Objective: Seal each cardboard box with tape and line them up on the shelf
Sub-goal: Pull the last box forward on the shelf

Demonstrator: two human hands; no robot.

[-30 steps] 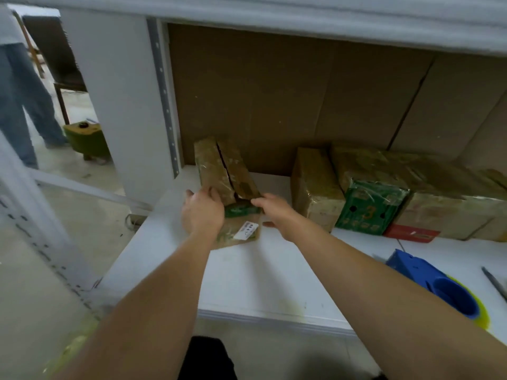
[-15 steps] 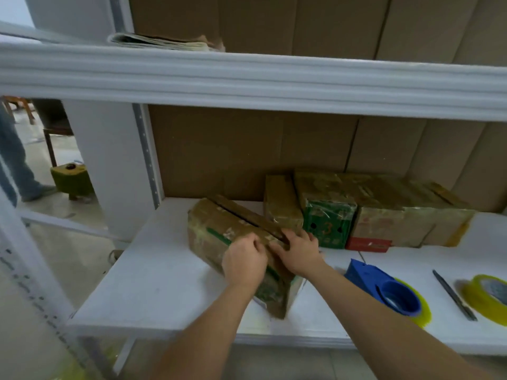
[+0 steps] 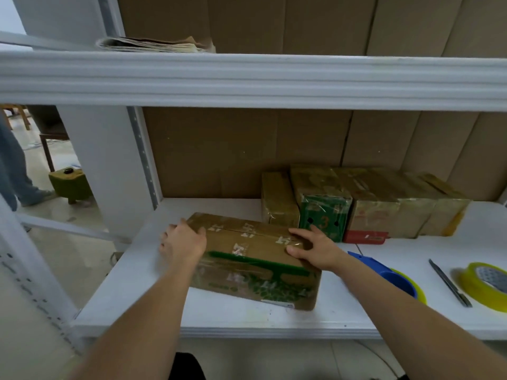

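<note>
Your two hands are on a cardboard box (image 3: 255,259) lying on the white shelf (image 3: 219,316).

Your left hand (image 3: 183,242) grips the box's left end, fingers curled over the far top corner, while your right hand (image 3: 311,249) lies flat on the right end of the lid with straight fingers and the thumb spread, pressing and not gripping. The box lies on its long side near the front of the shelf, at a slight angle to the edge (its top seam shows as a dark line between the flaps). Behind it, against the brown back wall, stands a row of taped boxes (image 3: 365,204), the nearest one just beside the box's far right corner. To your right on the shelf lie a blue tape dispenser (image 3: 384,272), a knife (image 3: 450,283) and a yellow tape roll (image 3: 485,286).
</note>
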